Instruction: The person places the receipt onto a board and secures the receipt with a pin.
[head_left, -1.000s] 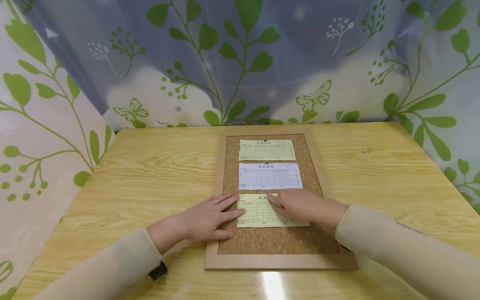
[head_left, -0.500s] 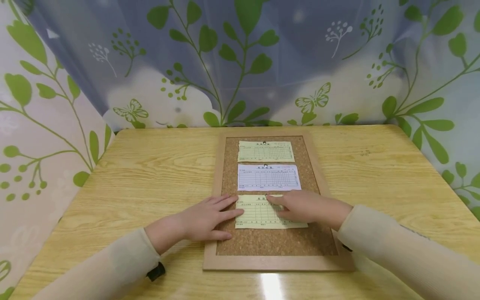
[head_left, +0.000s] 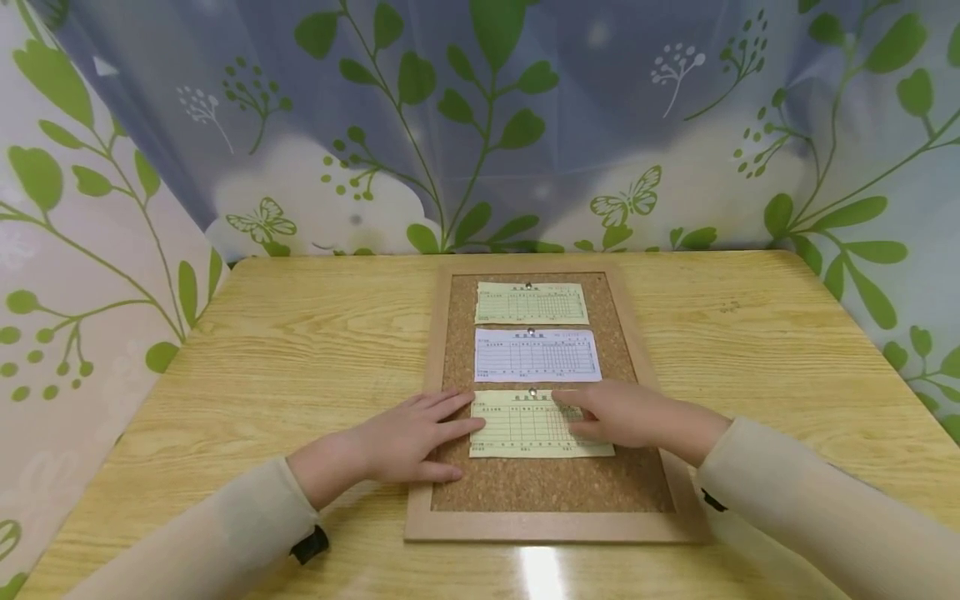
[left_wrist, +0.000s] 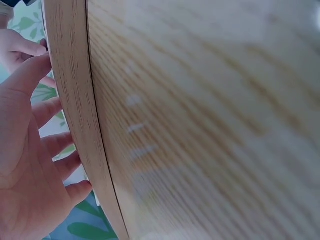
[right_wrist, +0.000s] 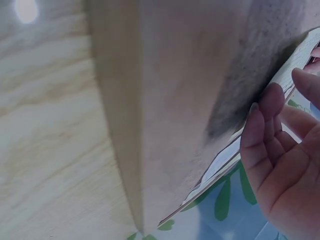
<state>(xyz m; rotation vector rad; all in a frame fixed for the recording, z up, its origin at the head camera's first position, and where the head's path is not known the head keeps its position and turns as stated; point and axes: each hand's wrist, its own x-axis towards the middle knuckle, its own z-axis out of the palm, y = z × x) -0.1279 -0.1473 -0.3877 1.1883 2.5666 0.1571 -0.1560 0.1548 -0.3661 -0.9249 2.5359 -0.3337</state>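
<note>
A wood-framed corkboard (head_left: 555, 487) lies on the table with three printed form slips on it, one above another. The lowest is a pale yellow form slip (head_left: 510, 429), with a silvery pushpin (head_left: 532, 392) at its top middle. My left hand (head_left: 412, 437) rests with spread fingers over the board's left side, two fingertips at that slip's left edge. In the left wrist view, those fingers reach past the wooden frame (left_wrist: 70, 75). My right hand (head_left: 630, 417) lies over the slip's right part, forefinger extended just right of the pin. The right wrist view shows its other fingers bent loosely, holding nothing.
Above are a white form slip (head_left: 537, 354) and another yellow form slip (head_left: 532, 304), each with a pushpin at its top. The wooden table (head_left: 322, 325) ends at the back against a leaf-patterned cloth (head_left: 555, 200).
My right forefinger has come off the lowest slip's pushpin and moved a little right, so the pin's head now shows. The left hand stays in place.
</note>
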